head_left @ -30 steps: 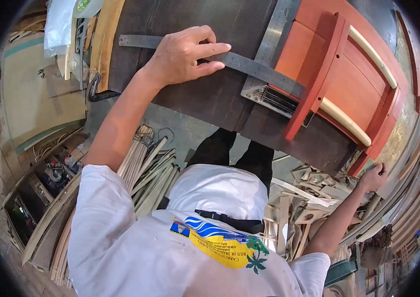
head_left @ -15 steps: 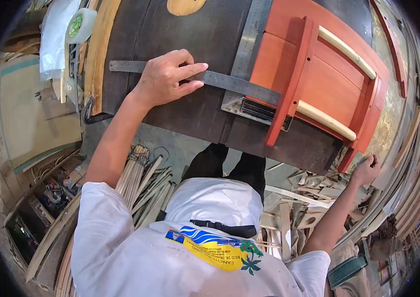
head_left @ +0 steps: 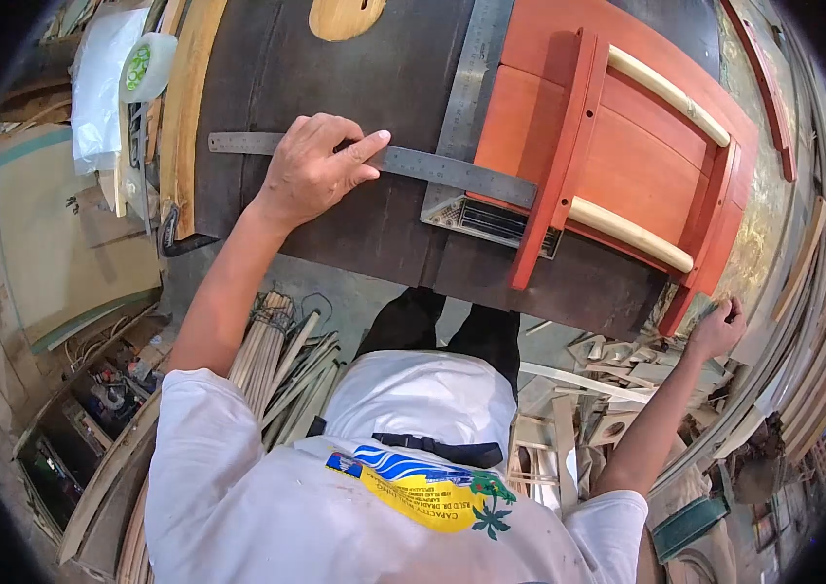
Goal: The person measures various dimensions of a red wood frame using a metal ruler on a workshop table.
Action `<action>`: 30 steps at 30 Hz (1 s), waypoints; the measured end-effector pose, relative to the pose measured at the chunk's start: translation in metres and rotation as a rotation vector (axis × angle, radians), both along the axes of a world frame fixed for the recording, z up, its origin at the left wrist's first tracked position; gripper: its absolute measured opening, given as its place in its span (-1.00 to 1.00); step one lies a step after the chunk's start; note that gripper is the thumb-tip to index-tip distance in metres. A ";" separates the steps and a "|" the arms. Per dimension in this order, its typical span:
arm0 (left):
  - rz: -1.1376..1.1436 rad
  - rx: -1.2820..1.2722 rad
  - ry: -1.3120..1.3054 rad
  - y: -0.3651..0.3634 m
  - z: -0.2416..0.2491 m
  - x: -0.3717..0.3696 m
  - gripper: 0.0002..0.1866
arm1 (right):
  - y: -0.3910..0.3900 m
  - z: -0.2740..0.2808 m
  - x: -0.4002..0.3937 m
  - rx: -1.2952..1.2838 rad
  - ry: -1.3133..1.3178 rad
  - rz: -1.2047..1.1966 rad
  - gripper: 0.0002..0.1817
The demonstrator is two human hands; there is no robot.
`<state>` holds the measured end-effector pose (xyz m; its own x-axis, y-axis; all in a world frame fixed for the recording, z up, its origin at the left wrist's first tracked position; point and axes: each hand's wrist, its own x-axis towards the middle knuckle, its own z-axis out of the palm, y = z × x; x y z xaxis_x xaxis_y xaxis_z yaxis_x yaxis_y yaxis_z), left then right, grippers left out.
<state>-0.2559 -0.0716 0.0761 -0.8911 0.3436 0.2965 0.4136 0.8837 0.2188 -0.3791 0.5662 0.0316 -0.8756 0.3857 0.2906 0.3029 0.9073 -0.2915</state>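
The left hand grips a steel ruler reaching the red wooden frame, while the right hand loosely curls its fingers, any hold unclear.

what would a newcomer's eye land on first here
Probably the bright red wooden piece with two pale bars, upper right on the dark tabletop. Next, the metal ruler at the left hand, stretching toward it. Below, the colourful print on the white shirt.
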 end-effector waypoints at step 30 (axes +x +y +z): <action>0.123 0.143 0.057 0.007 0.017 -0.002 -0.58 | 0.007 0.011 -0.009 -0.112 -0.073 0.007 -0.64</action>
